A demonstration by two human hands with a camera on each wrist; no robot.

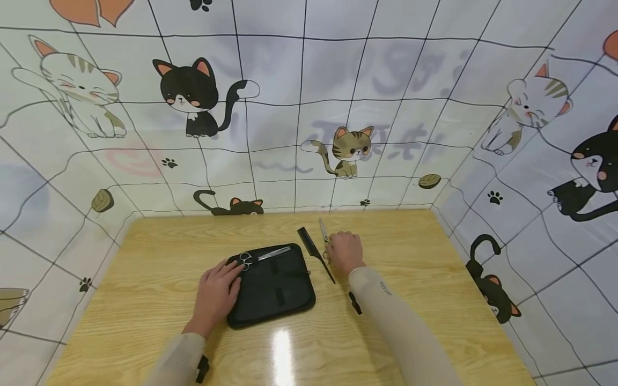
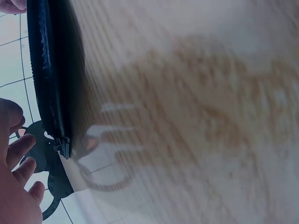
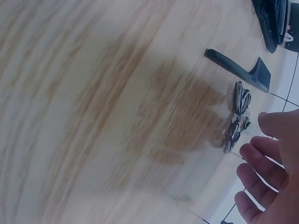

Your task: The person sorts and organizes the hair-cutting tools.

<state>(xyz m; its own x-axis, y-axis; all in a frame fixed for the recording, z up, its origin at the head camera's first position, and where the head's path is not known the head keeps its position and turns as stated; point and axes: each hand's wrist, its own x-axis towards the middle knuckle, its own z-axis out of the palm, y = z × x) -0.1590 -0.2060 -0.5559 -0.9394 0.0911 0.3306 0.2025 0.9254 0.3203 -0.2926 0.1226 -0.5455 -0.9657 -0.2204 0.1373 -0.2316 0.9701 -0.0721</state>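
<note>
Wooden table [image 1: 159, 268], cat-print walls [image 1: 289, 123] behind; right of centre, scissors [image 1: 324, 230] lie just left of the right hand [image 1: 345, 252], fingers loosely parted; left hand [image 1: 217, 292], fingers relaxed, at the lower-centre black case [image 1: 256, 300].

Scissors [image 1: 275, 253] on case [image 1: 251, 295]; comb [image 1: 309, 242] right of case.

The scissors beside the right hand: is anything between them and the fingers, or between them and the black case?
Nothing visible stands between those scissors and the fingers of the right hand. Toward the black case, yes: the comb lies between them.
</note>
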